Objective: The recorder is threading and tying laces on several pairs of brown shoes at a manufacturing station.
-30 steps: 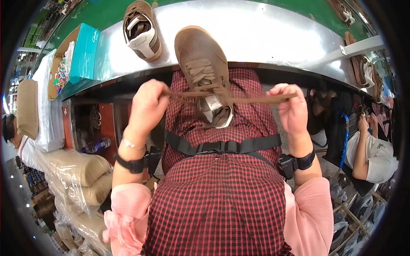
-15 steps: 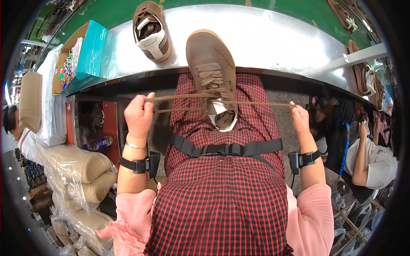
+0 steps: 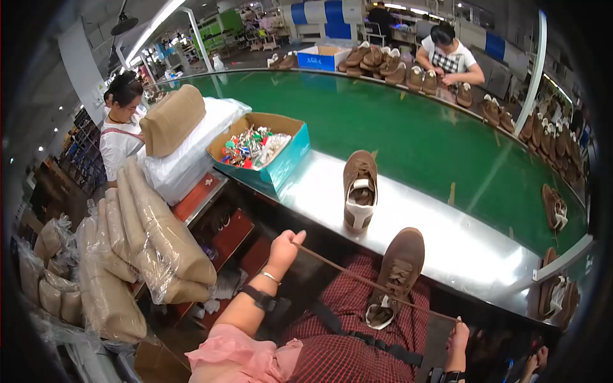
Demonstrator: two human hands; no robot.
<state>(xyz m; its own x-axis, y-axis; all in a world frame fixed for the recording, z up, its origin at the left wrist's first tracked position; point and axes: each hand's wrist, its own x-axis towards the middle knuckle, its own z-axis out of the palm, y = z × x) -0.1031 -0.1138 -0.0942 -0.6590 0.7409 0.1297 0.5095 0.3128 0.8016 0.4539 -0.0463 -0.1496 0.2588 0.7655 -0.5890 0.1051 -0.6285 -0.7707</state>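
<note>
A brown lace-up sneaker [image 3: 403, 252] rests on my lap, toe toward the metal ledge, its pale lining showing at the opening. One brown shoelace [image 3: 348, 270] runs taut across the shoe from hand to hand. To the left of the shoe, my left hand [image 3: 284, 251] pinches one end of the lace. My right hand [image 3: 457, 338], on the right and lower, is closed on the other end. A second brown sneaker [image 3: 361, 191] with a white heel patch stands on the ledge beyond the first.
The metal ledge [image 3: 472, 255] borders a green conveyor belt [image 3: 408, 137]. A teal box [image 3: 290, 163] of small colourful pieces stands at left, near plastic-wrapped beige bundles [image 3: 163, 249]. Across the belt, a co-worker [image 3: 450, 60] handles shoes among several brown sneakers [image 3: 377, 60]. Another person [image 3: 121, 121] is at far left.
The view has swung up and to the left, bringing the belt and co-workers into sight. Both hands still hold the lace stretched; two strands showed at the left hand before, now one.
</note>
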